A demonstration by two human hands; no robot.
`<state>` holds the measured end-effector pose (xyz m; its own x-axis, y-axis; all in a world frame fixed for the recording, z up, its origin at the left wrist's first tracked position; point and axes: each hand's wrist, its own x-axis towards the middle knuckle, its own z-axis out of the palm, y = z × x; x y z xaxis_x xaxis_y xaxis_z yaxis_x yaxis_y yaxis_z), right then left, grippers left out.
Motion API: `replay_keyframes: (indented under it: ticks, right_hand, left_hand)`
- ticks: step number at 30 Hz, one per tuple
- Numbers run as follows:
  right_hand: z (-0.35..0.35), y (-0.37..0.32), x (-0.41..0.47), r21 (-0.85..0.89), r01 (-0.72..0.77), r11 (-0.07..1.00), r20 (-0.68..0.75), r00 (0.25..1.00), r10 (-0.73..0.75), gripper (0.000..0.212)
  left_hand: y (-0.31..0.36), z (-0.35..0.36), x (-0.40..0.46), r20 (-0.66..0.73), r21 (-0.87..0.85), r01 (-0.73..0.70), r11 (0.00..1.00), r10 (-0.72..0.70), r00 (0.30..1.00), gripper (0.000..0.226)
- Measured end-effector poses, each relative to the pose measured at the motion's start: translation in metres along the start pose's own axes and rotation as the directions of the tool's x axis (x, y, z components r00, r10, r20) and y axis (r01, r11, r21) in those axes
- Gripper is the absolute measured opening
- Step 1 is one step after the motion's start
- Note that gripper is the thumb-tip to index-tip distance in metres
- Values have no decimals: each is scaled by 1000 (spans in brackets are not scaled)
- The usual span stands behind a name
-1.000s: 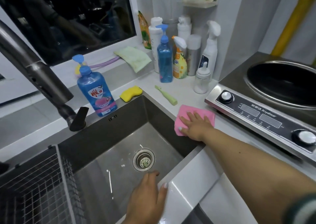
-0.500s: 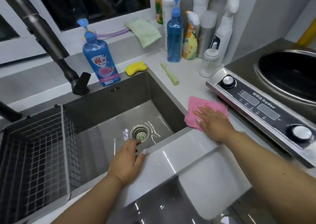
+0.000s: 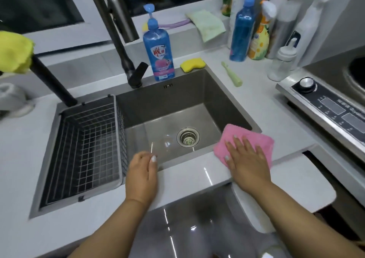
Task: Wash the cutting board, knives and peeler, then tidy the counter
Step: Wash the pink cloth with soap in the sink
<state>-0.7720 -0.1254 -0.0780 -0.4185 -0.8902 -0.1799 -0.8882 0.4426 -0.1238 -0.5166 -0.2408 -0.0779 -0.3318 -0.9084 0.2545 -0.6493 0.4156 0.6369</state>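
white tabletop (image 3: 197,176) wraps around a steel sink (image 3: 177,107) below a dark window, seen from my head camera looking down. my right hand (image 3: 247,162) lies flat on a pink cloth (image 3: 249,141), its grip spread, fingers straight and pressing the cloth onto the front right corner of the sink rim, where the cloth's left edge hangs a little over the basin. my left hand (image 3: 142,176) rests on the front rim of the sink, fingers bent over the edge toward the basin, thumb lying along the rim, holding nothing. between the two hands the tabletop strip is glossy with light streaks. a round drain strainer (image 3: 188,136) sits in the basin floor, just beyond the cloth. a wire basket (image 3: 87,149) fills the left part of the sink. a dark faucet (image 3: 120,32) rises behind the basin, with a blue soap bottle (image 3: 159,50) beside it and a yellow sponge (image 3: 192,64) just right of that bottle. a pale green brush (image 3: 232,74) lies on the tabletop further right. several spray and pump bottles crowd the back right corner. an induction cooker (image 3: 325,107) stands at the right edge. i see no cutting board, knife or peeler in this view.
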Motion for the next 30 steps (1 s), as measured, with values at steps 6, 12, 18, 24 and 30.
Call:
replay_keyframes:
  ticks: [6, 12, 18, 24, 30]
  right_hand:
    - [23, -127, -22, -1, 248, 969, 16, 969, -248, 68]
    - [28, -182, -33, 67, 508, 859, 85, 855, -512, 81]
    - [10, -74, -8, -11, 146, 989, 64, 987, -145, 60]
    - [10, -68, -7, -76, -48, 996, 41, 998, 51, 60]
    - [24, -137, -30, -61, 30, 998, 36, 999, -27, 78]
  left_hand:
    - [-41, -26, -23, 16, 219, -24, 975, 22, 1000, 54]
    - [-58, -27, -23, 63, 192, -16, 981, 4, 998, 56]
    - [-49, -41, -24, 75, 5, 14, 1000, -15, 997, 60]
    - [-98, -108, -37, -37, 167, 124, 978, -119, 992, 62]
    - [-155, -167, -57, 169, 541, 125, 832, -253, 952, 82]
